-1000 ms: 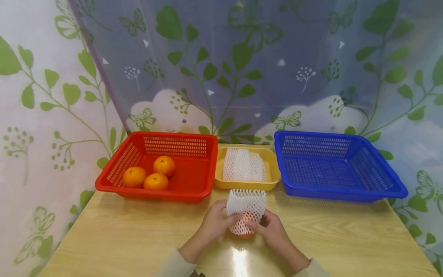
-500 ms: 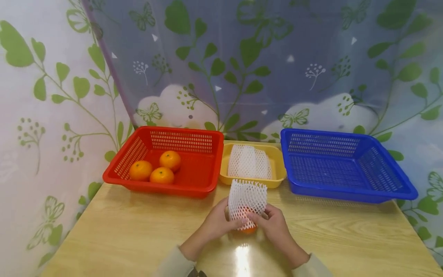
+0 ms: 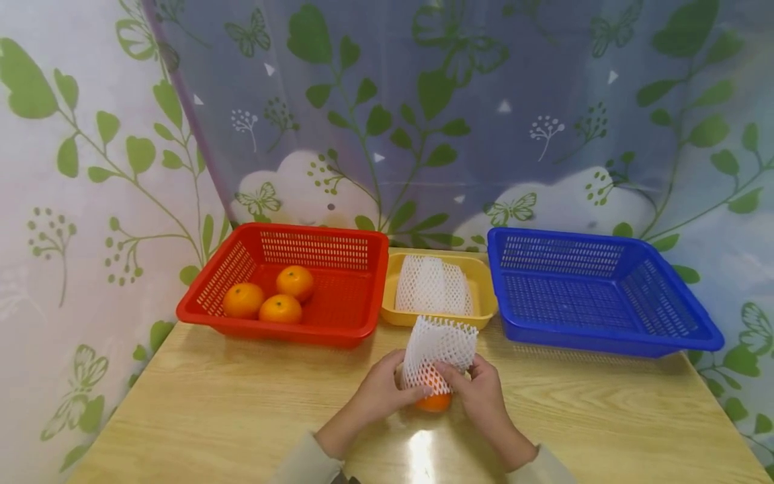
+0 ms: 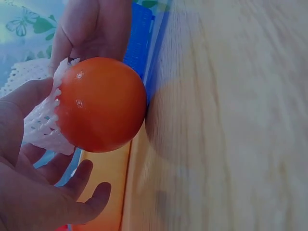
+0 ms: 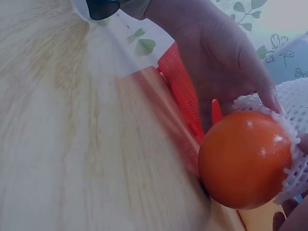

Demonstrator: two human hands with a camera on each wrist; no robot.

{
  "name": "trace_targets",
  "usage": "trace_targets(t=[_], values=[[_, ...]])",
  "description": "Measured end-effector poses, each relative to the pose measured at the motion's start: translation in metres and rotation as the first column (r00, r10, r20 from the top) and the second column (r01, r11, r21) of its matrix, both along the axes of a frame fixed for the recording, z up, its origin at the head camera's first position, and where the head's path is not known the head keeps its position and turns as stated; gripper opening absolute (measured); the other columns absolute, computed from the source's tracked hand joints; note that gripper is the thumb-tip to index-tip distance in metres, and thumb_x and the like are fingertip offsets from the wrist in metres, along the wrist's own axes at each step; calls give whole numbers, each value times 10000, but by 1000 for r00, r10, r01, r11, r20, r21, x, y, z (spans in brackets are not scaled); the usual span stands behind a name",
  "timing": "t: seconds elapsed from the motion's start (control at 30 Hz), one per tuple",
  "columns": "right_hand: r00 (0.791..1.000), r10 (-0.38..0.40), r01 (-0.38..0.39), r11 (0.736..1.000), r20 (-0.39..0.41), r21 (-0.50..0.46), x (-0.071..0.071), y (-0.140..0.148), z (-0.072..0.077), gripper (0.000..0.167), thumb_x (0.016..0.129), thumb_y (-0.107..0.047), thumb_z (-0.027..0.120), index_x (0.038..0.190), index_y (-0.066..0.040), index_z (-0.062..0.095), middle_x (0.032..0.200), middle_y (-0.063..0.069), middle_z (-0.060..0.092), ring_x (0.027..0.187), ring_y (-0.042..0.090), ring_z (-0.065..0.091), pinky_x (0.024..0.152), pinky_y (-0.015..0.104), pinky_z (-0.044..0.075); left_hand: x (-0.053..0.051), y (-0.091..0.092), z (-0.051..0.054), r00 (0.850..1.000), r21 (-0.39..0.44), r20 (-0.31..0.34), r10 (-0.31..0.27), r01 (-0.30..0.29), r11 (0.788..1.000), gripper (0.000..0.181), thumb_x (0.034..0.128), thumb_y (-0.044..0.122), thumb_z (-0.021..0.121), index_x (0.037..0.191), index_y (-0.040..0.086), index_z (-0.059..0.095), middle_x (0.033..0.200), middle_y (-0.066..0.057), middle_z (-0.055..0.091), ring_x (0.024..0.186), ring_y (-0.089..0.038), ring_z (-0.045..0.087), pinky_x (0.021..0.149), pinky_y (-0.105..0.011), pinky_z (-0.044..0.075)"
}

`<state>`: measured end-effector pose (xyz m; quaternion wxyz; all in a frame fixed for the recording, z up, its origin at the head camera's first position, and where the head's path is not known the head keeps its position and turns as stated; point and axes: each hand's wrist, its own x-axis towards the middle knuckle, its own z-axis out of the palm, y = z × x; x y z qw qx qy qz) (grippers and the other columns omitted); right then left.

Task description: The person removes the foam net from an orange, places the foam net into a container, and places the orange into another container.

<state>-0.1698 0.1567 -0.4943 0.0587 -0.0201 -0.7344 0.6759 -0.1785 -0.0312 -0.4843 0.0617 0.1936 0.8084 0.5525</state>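
A white foam fruit net [image 3: 444, 346] is partly pulled over an orange [image 3: 433, 402], whose bare lower end pokes out of the net's near opening. My left hand [image 3: 382, 384] grips the net's left side, its thumb [image 4: 29, 96] on the rim beside the fruit. From the other side my right hand [image 3: 479, 391] holds the net, thumb across its front. In the left wrist view the orange's uncovered side faces the camera, and several left fingers [image 4: 77, 183] spread below it. The right hand lies mostly beyond the right wrist view's edge.
On the left a red basket [image 3: 338, 333] holds three oranges [image 3: 295, 283]. A yellow tray [image 3: 486, 306] with more foam nets [image 3: 431, 286] stands at the back middle. The blue basket [image 3: 605, 339] is on the right. All stand on a wooden table [image 3: 242, 403].
The net and orange have shifted slightly right, and the net's far end now leans right. More of the orange shows below the net's near rim. Both hands keep their grip.
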Motion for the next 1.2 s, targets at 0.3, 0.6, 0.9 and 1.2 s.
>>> trace_targets(t=[0.3,0.6,0.9,1.2], values=[[996,89,-89,996,4,26,3,3,-7,436,827,-48,752,1238,8,614,1193,118,662,1079,113,583,1010,381,412,1,-1,2,998,33,54,41,-43,999,472,825,191,777,1234,23,612,1220,-131,608,1152,-293,570,956,-466,488],[993,114,-114,993,-5,13,5,4,-9,427,817,-31,760,1217,10,619,1198,128,655,1075,118,589,929,259,475,0,4,3,990,57,26,140,-141,988,351,845,179,759,1144,26,656,1083,-89,686,1032,-255,623,900,-430,518],[992,118,-116,992,-45,57,4,5,-11,384,834,-35,741,1200,10,631,1193,109,658,1067,120,589,998,436,426,-2,7,-1,983,116,27,182,-183,976,297,879,155,714,1130,5,663,1071,-89,698,1015,-230,634,908,-393,512],[995,85,-81,993,-46,91,4,5,-8,343,832,-71,755,1149,16,657,1149,96,686,1088,77,587,1011,398,419,-1,6,-2,995,26,-17,97,-97,995,432,844,257,767,1177,16,633,1072,-82,639,973,-203,579,850,-347,502]])
